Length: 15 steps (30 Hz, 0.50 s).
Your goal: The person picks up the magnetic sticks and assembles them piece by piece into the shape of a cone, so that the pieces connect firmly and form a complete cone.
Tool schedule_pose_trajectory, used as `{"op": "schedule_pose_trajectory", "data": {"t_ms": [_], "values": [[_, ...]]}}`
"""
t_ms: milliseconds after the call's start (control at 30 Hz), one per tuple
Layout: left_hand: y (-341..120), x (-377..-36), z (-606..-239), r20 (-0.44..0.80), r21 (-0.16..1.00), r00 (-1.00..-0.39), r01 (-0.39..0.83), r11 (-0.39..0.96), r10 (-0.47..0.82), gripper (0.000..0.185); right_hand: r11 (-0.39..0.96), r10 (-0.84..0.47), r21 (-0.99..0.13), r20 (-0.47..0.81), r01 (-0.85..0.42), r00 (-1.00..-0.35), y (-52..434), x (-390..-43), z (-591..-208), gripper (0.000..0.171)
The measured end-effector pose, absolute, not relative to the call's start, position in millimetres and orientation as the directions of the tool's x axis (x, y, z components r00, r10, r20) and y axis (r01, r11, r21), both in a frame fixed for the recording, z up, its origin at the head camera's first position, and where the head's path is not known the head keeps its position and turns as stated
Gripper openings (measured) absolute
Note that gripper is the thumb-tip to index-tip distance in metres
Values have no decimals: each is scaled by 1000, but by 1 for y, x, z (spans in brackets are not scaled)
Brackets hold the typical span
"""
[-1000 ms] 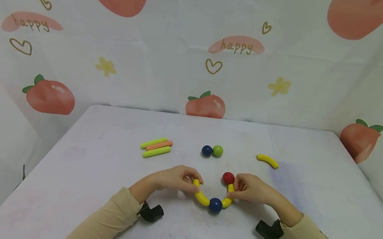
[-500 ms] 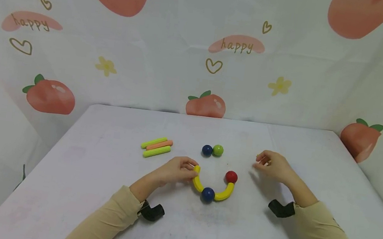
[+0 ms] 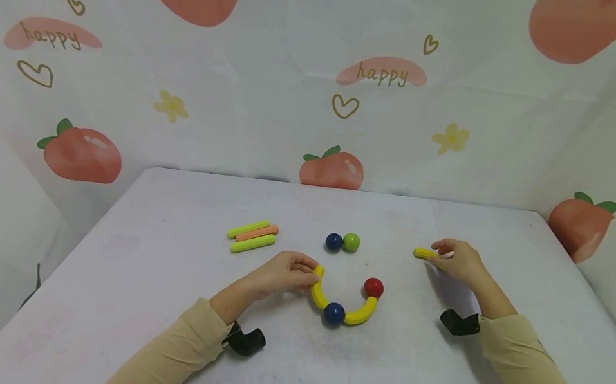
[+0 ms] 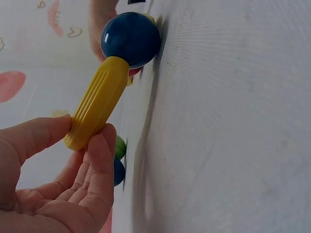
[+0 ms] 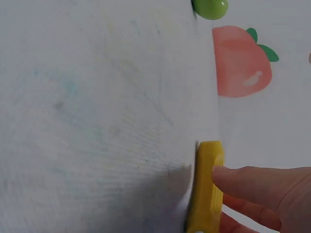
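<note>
Left hand (image 3: 282,273) pinches the free end of a ribbed yellow curved plastic rod (image 3: 319,289) between thumb and fingers; that rod joins a dark blue ball (image 3: 333,313), then a second yellow curved rod (image 3: 361,312) ending in a red ball (image 3: 373,287), the chain lying as a U on the white table (image 3: 153,301). Right hand (image 3: 459,262) has fingertips (image 5: 243,182) on a loose yellow curved rod (image 3: 424,253) lying well right of the chain; whether it actually grips cannot be told. Blue and green balls (image 3: 342,242) sit behind the chain; straight green and orange sticks (image 3: 252,237) lie left.
</note>
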<state>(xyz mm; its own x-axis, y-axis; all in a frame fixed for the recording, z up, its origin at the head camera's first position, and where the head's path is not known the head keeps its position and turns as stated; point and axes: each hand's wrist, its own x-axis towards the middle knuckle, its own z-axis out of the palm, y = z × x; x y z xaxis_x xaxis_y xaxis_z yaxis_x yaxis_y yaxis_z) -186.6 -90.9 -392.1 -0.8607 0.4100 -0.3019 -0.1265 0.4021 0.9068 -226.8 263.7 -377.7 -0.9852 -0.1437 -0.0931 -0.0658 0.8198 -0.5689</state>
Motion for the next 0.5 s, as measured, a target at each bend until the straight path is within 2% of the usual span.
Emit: {"op": "schedule_pose_trajectory", "data": {"t_ms": [267, 500], "values": [[-90, -185, -394, -300, 913, -846, -119, 391, 441, 35, 838, -170, -537, -84, -99, -982, 262, -229, -383, 35], [-91, -185, -394, -300, 915, -846, -125, 383, 441, 35, 810, -176, -581, -109, -81, -978, 253, -225, -378, 32]]}}
